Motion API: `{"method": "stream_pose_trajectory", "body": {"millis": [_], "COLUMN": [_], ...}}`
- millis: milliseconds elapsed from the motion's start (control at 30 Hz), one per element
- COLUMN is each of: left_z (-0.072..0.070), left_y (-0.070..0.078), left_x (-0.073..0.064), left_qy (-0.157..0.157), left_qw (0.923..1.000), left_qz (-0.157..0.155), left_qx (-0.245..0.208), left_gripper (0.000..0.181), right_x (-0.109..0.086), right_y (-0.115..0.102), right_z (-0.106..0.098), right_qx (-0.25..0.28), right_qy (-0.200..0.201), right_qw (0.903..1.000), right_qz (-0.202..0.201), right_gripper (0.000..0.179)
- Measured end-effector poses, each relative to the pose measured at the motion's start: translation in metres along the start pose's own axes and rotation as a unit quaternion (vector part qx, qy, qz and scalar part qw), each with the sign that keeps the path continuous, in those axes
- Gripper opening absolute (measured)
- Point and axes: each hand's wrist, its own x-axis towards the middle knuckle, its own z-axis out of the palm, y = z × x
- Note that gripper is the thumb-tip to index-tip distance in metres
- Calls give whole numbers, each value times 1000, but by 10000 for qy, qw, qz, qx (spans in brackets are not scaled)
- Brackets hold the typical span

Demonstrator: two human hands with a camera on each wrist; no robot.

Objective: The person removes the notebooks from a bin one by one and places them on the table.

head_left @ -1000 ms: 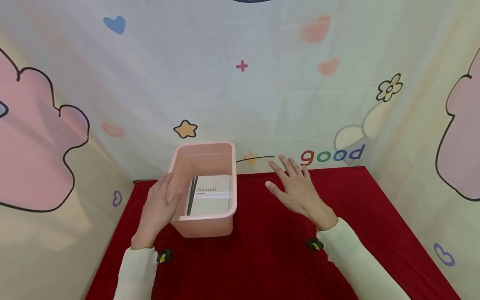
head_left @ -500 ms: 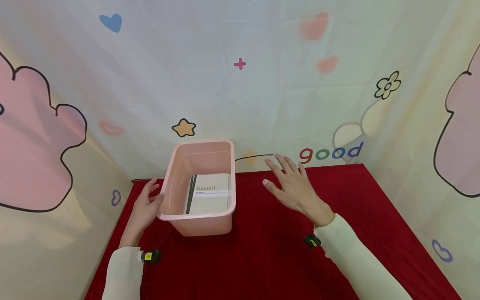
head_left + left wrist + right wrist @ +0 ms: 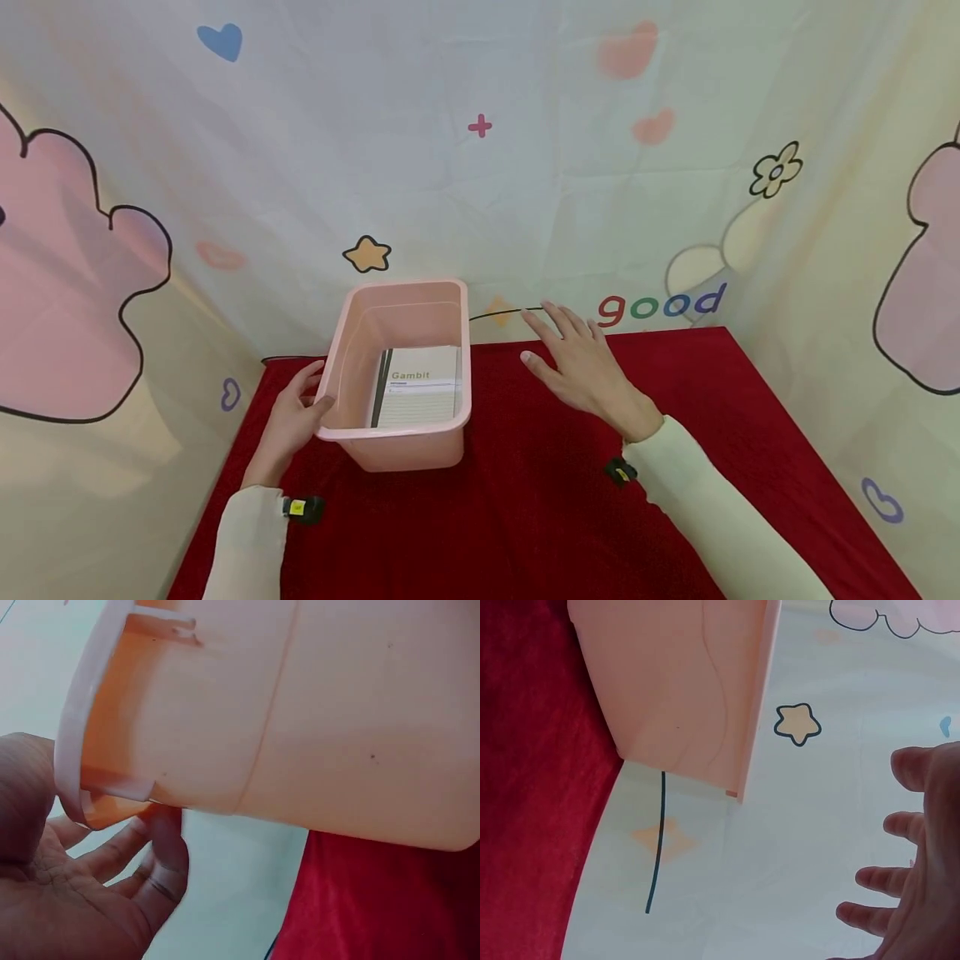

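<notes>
A pink plastic bin (image 3: 407,450) stands upright at the back left of the red cloth. Flat inside it lies a notebook (image 3: 420,392) with a pale cover, the printed word "Gambit" and ruled lines; a dark strip runs along its left side. My left hand (image 3: 291,421) grips the bin's left rim near the front corner, thumb on top. In the left wrist view, the fingers (image 3: 166,844) curl up under the rim from outside. To the right of the bin, my right hand (image 3: 581,362) hovers over the cloth, fingers spread and holding nothing.
Red cloth (image 3: 525,517) covers the table. A pale curtain (image 3: 525,208) printed with hearts, a star and the word "good" hangs close behind the bin and along both sides.
My left hand came off the left side wall, slid outward and towards me, then its thumb came onto the rim. The right hand drifted slightly left. The bin and notebook stayed put.
</notes>
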Motion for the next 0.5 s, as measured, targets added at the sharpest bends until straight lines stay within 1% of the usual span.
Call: {"method": "stream_pose_trajectory", "body": {"millis": [167, 267, 400, 500], "left_z": [2, 3, 6, 8], "left_y": [-1, -2, -2, -3], "left_x": [4, 6, 6, 5], "left_qy": [20, 42, 159, 235], "left_qw": [9992, 9984, 9977, 9972], "left_qz": [-226, -315, -398, -442], "left_qx": [-337, -477, -533, -554], "left_gripper": [60, 59, 57, 56], "right_x": [11, 20, 35, 46], "right_y": [-6, -7, -7, -8], "right_z": [-5, -8, -9, -10], "right_qx": [-70, -99, -268, -376], "right_qy": [-44, -44, 235, 462], "right_qw": [9999, 9993, 9955, 9915], "right_qz": [-132, -345, -881, -1158], "right_gripper": [63, 63, 59, 56]}}
